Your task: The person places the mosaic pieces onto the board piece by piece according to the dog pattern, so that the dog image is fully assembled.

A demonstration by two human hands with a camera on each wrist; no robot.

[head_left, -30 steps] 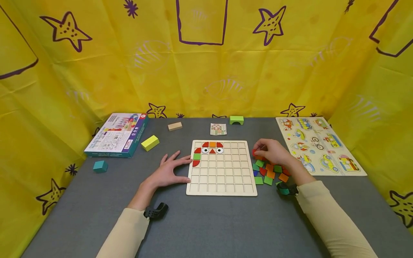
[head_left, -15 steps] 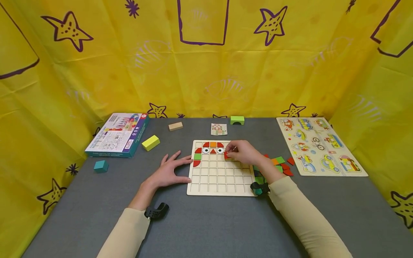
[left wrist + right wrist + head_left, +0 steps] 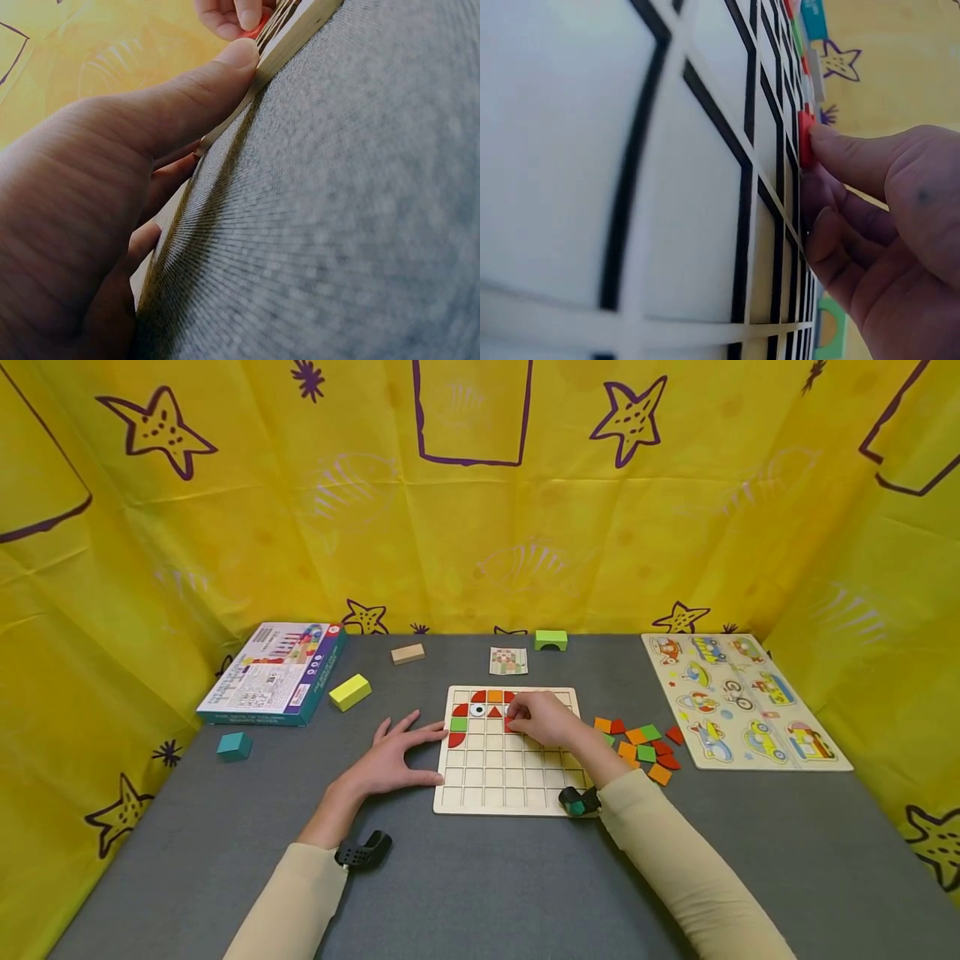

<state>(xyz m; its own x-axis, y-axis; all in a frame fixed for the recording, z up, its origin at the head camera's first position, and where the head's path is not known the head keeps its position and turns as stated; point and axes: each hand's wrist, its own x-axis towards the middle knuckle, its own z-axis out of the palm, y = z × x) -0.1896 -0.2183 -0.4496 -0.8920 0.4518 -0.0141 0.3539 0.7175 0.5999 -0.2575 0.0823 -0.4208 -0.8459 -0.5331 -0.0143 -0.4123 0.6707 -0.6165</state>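
The red piece [image 3: 511, 725] is a small flat tile, bright red, pinched in the right hand [image 3: 543, 720] grip between thumb and fingertips, right at the wooden grid board [image 3: 517, 793] in the second row just under the owl-face bit; in the right wrist view you can see the red piece [image 3: 805, 139] edge-on against the board surface, fingers [image 3: 847, 161] pressing on it. The left hand [image 3: 390, 758] lies flat and spread on the grey bench [image 3: 480, 893], thumb and fingertips touching the board's left edge. Already set in the board: red, orange and green tiles plus one white eye showing, the hand covers the rest of that row. Just right of the board there's a loose pile of tiles [image 3: 641, 745], I count roughly ten in orange, red and green, the right forearm hides some. Further right one vehicle puzzle board [image 3: 742, 702]. Along the back: one pattern card [image 3: 508, 661], one green arch block [image 3: 551, 640], one tan block [image 3: 407, 653]. On the left: one yellow block [image 3: 349, 692], one teal cube [image 3: 233, 747] and one toy box [image 3: 273, 675]
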